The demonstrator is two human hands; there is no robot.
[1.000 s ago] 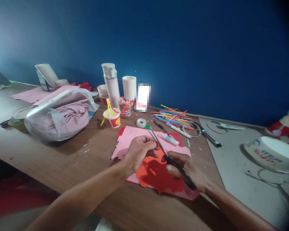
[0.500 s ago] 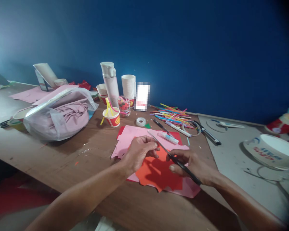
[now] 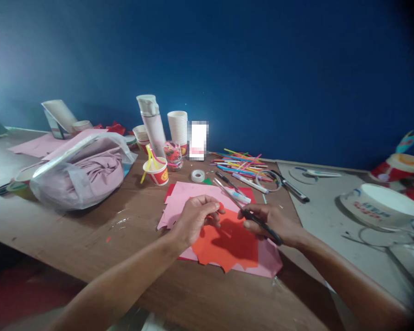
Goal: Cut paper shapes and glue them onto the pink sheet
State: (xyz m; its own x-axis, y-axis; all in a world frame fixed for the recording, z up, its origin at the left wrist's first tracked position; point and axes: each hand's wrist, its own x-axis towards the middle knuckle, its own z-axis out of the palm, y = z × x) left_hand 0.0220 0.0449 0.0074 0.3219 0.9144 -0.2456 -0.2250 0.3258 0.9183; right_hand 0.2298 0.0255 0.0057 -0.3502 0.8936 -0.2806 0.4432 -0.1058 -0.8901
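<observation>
My left hand (image 3: 199,217) is pinched shut on a small orange-red paper piece (image 3: 221,208), mostly covered by the fingers. My right hand (image 3: 267,223) grips black-handled scissors (image 3: 232,195), whose long silver blades point up and left, close beside that piece. The blades look closed together. Below both hands lies an orange-red paper sheet (image 3: 227,246) with a jagged, cut edge. It rests on pink paper (image 3: 179,195) with notched edges, and some red paper shows beneath. A glue tube (image 3: 239,196) lies on the papers behind the scissors.
Behind the papers are a tape roll (image 3: 198,175), a paper cup with yellow straws (image 3: 156,174), a flask (image 3: 152,124) and stacked cups (image 3: 177,131). Colourful sticks (image 3: 241,164) and pens lie back right. A plastic bag (image 3: 79,177) fills the left; a white bowl (image 3: 382,209) stands right.
The scissors have shifted slightly away from my left fingertips, and more of the small orange-red piece shows. The view has turned a little, moving the table things leftward.
</observation>
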